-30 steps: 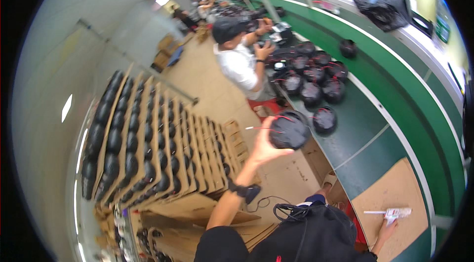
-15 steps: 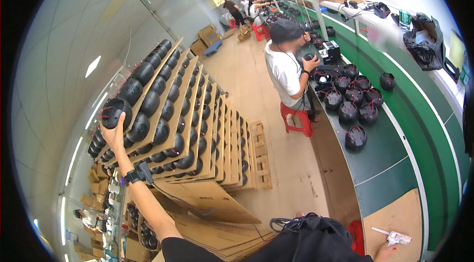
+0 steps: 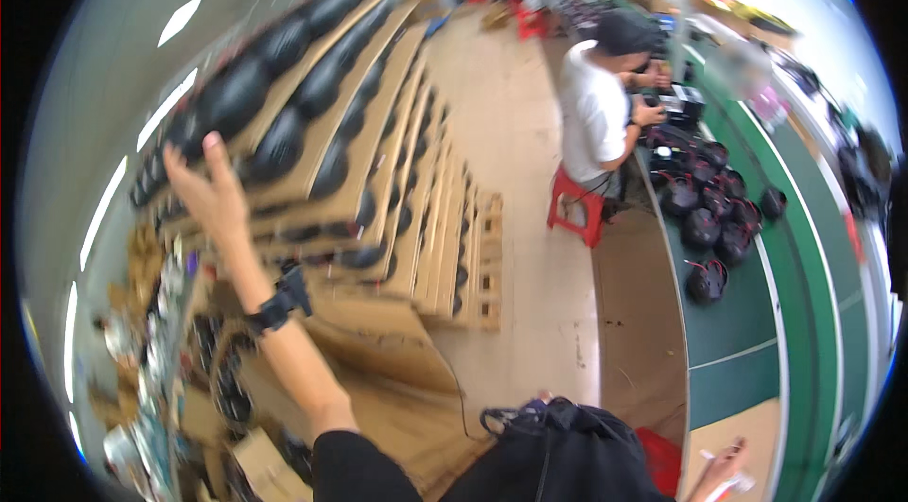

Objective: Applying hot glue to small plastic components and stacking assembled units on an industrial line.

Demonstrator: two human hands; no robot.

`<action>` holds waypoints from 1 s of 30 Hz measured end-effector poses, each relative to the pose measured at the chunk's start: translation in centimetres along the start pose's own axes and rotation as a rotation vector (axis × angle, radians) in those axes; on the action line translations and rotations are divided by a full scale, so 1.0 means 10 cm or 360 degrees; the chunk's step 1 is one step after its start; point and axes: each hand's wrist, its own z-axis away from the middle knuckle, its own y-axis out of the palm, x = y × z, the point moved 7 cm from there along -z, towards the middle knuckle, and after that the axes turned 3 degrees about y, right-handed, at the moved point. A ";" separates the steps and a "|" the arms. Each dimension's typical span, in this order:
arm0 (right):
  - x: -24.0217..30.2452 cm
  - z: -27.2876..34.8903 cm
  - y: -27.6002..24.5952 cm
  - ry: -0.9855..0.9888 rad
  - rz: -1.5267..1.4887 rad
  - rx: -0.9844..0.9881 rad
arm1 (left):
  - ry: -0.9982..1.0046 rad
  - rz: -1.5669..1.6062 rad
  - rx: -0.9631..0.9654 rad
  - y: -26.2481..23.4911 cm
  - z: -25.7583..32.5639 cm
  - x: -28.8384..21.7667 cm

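My left hand [image 3: 216, 199] reaches up to the stacked black round housings, its fingers apart and nothing held. Just beyond its fingertips is a black dome-shaped housing [image 3: 189, 131] at the end of the top row; blur hides whether they touch. At the lower right, my right hand [image 3: 726, 466] is closed over a small white tube [image 3: 742, 483], above a piece of cardboard [image 3: 757, 426] on the green bench. The tube's thin tip shows on the hand's left side.
Cardboard layers [image 3: 364, 138] loaded with black housings stand on a wooden pallet [image 3: 490, 261]. Several housings with red wires [image 3: 702, 228] sit on the bench [image 3: 728, 389]. A co-worker in a white shirt [image 3: 594, 114] sits on a red stool [image 3: 574, 204]. Cardboard sheets [image 3: 388, 341] lean below my left arm.
My left hand has come off the black housing at the stack's end and its fingers have opened. My right hand now covers more of the white tube. The whole view has shifted and blurred.
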 end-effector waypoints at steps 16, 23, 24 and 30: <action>2.22 -0.14 2.49 -0.0425 -0.0435 0.2223 | -0.1412 -0.1199 0.1184 -2.68 5.45 1.70; 2.52 0.19 2.56 -0.0308 -0.0503 0.2396 | -0.1242 -0.1359 0.1562 -2.62 5.87 1.48; 2.46 0.23 2.56 -0.0350 -0.0495 0.2426 | -0.1353 -0.1329 0.1553 -2.59 5.84 1.48; 2.12 0.23 2.35 -0.0309 -0.0382 0.2415 | -0.1217 -0.1157 0.2020 -1.52 5.71 1.20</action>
